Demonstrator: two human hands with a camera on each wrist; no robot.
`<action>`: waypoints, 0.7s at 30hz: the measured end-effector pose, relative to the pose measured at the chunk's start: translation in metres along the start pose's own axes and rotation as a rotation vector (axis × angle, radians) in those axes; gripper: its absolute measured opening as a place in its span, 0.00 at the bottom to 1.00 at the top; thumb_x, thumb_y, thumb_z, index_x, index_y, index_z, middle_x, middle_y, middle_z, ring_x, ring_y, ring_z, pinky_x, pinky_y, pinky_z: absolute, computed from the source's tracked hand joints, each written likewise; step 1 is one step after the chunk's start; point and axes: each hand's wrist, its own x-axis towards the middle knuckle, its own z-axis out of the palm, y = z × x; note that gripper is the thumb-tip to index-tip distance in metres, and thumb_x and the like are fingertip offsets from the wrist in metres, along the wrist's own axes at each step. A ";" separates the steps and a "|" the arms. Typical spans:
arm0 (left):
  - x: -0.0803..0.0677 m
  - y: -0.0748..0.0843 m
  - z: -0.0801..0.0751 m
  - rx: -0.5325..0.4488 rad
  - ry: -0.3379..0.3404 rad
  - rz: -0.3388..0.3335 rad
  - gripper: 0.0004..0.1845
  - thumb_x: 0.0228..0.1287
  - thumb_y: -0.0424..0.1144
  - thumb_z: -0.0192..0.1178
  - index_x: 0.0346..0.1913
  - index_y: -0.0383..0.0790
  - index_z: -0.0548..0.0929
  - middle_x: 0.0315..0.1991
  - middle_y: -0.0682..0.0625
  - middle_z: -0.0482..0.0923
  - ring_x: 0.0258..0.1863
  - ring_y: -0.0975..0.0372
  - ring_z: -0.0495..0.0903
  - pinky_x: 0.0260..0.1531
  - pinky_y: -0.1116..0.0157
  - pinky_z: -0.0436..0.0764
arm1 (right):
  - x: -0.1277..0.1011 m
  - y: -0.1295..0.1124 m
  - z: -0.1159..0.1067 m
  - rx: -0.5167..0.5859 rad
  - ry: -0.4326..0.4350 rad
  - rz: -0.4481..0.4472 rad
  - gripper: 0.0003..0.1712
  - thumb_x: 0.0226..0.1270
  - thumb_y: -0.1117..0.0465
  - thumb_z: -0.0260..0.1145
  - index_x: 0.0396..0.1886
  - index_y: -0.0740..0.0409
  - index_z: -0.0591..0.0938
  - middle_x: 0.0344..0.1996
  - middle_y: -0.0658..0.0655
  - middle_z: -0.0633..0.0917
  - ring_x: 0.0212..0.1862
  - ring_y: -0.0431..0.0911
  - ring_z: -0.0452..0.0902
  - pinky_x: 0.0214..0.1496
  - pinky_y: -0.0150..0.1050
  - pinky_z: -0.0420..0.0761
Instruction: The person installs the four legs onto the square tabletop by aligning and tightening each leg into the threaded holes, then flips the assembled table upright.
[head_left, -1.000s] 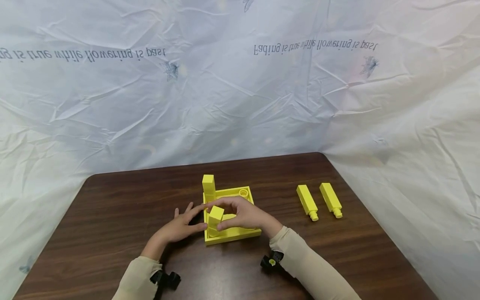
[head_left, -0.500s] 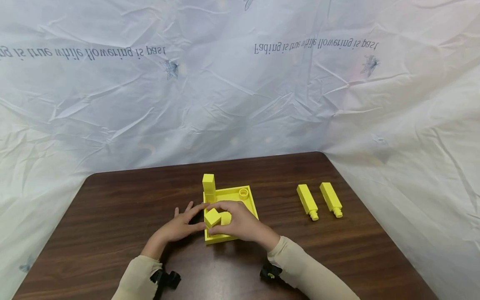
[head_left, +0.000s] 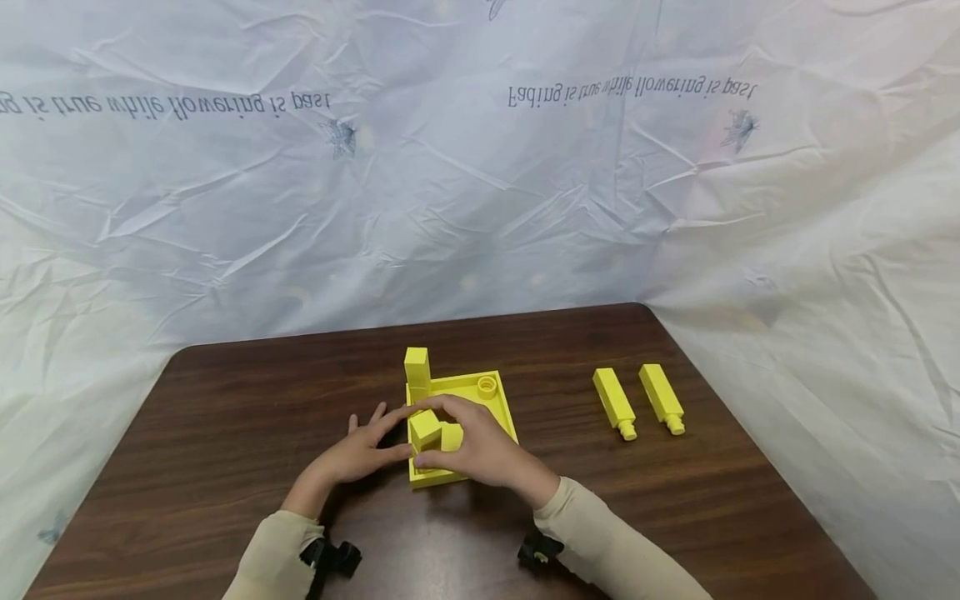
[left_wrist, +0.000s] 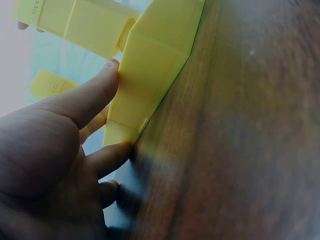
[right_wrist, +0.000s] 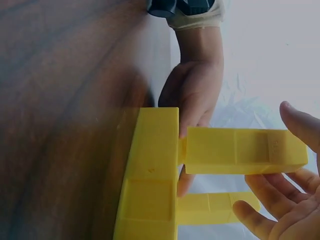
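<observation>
In the head view a yellow upturned tabletop [head_left: 495, 408] with a raised rim lies on the brown table. One square table leg [head_left: 417, 367] stands upright at its far left corner. Another leg [head_left: 424, 427] stands at the near left corner; in the right wrist view this leg [right_wrist: 210, 150] sits at its socket. My right hand [head_left: 483, 446] spreads around that leg: fingers touch one side, while the thumb stands apart from it. Fairly straight fingers of my left hand [head_left: 356, 457] rest against the tabletop's left rim; its thumb [left_wrist: 107, 75] touches the wall.
Two loose yellow legs [head_left: 615, 403] with threaded ends lie to the right on the brown table [head_left: 247, 400]. A round socket [head_left: 487, 386] shows at the tabletop's far right corner. Behind hangs a wrinkled white cloth [head_left: 450, 208] with printed words.
My right hand has shifted left, and the near left leg has turned about its upright axis. Since half a second ago the right fingers have spread slightly. My left hand stays put.
</observation>
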 end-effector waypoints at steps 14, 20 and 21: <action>0.000 -0.001 -0.001 -0.001 -0.001 -0.001 0.41 0.78 0.56 0.61 0.85 0.48 0.58 0.84 0.36 0.49 0.83 0.37 0.30 0.69 0.30 0.17 | 0.020 0.022 -0.029 0.332 -0.327 -0.012 0.40 0.73 0.67 0.72 0.80 0.65 0.66 0.74 0.68 0.72 0.75 0.49 0.70 0.75 0.53 0.72; -0.002 0.000 0.000 -0.026 -0.011 -0.015 0.45 0.78 0.57 0.61 0.86 0.41 0.55 0.84 0.32 0.47 0.83 0.37 0.28 0.70 0.31 0.17 | 0.034 0.026 -0.041 0.368 -0.581 -0.085 0.37 0.77 0.74 0.63 0.81 0.70 0.61 0.79 0.71 0.64 0.81 0.50 0.59 0.78 0.47 0.67; -0.003 0.001 0.000 -0.025 -0.012 -0.018 0.45 0.78 0.57 0.61 0.86 0.41 0.54 0.84 0.32 0.47 0.83 0.37 0.28 0.70 0.31 0.17 | 0.036 0.026 -0.043 0.361 -0.596 -0.089 0.37 0.77 0.74 0.63 0.81 0.70 0.61 0.79 0.70 0.64 0.82 0.50 0.58 0.79 0.47 0.67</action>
